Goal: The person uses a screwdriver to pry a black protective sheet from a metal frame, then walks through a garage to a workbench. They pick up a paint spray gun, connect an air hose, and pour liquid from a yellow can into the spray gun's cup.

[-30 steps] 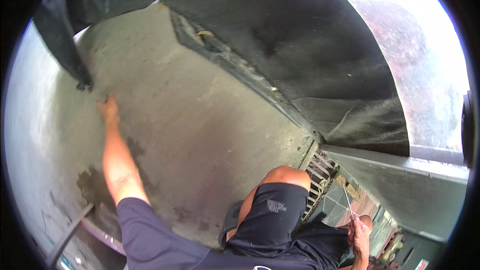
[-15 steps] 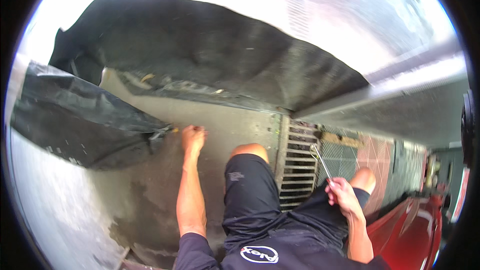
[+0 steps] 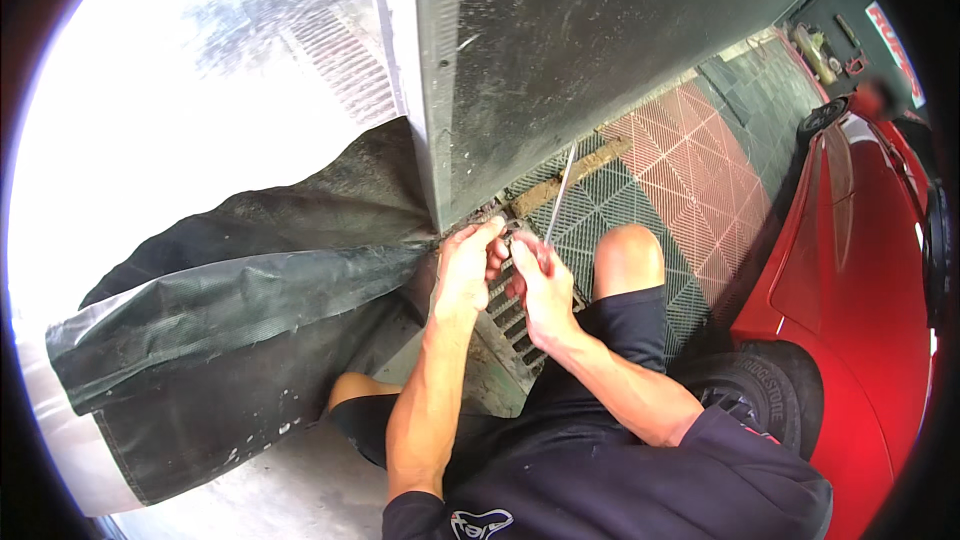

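Observation:
My two hands meet low beside the lower end of a metal post. My left hand (image 3: 467, 262) has its fingers curled in a pinch at the gathered end of a black flexible sheet (image 3: 230, 315); what it grips is hidden. Close on its right, my right hand (image 3: 540, 285) is closed around a thin metal rod (image 3: 562, 192), which sticks up and away from me. A small dark piece (image 3: 511, 230) shows between the fingertips, too blurred to name. The sheet fans out leftward from the post in folds.
A dark panel (image 3: 560, 50) rises from the pale post (image 3: 402, 40). Beneath my hands lies a metal floor grate (image 3: 513, 332). Beyond it are a rough brown bar (image 3: 570, 176) and tiled flooring (image 3: 690, 155). A red car (image 3: 850, 270) stands close on the right.
The view has swung to the right. My left hand has gone from near the sheet's loose corner to the post, beside my right hand. The rod stays in my right hand.

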`<act>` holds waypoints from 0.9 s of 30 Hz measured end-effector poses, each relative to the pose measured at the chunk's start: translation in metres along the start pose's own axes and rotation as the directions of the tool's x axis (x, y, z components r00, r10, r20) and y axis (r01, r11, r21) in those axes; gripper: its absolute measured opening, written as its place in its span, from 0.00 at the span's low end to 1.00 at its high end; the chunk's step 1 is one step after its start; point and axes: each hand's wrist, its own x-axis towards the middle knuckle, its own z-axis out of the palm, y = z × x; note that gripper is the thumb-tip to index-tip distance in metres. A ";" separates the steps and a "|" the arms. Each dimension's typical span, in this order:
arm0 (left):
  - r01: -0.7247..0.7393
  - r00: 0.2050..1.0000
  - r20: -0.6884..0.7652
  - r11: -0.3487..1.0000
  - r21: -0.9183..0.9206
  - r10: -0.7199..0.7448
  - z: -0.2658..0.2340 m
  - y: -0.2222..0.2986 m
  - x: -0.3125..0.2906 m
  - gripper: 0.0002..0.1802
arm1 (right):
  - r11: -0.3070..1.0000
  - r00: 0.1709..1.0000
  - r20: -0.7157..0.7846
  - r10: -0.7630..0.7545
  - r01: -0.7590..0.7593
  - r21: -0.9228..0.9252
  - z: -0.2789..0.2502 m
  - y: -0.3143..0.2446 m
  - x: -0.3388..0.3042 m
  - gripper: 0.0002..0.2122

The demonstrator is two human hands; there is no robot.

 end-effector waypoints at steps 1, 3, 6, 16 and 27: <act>-0.019 1.000 -0.002 0.998 -0.054 0.019 0.002 -0.001 0.002 0.11 | 0.998 0.998 0.054 -0.018 0.015 0.055 0.006 -0.010 0.011 0.17; -0.065 0.998 -0.009 0.985 -0.161 0.064 0.003 -0.002 0.011 0.12 | 1.000 0.993 0.117 -0.006 0.005 0.010 0.009 -0.018 0.033 0.15; -0.121 0.992 0.003 0.983 -0.140 0.122 0.005 0.020 0.014 0.13 | 0.993 0.990 0.106 -0.093 0.084 0.083 0.025 -0.019 0.057 0.12; -0.234 0.225 0.484 -0.435 0.869 0.846 -0.003 0.082 -0.019 0.13 | 0.960 0.916 0.290 -0.277 0.256 0.109 0.081 -0.035 0.083 0.10; -0.546 0.612 0.133 0.295 0.784 0.779 -0.013 0.074 0.017 0.13 | 0.932 0.950 0.094 -0.297 0.268 0.244 0.106 -0.032 0.087 0.10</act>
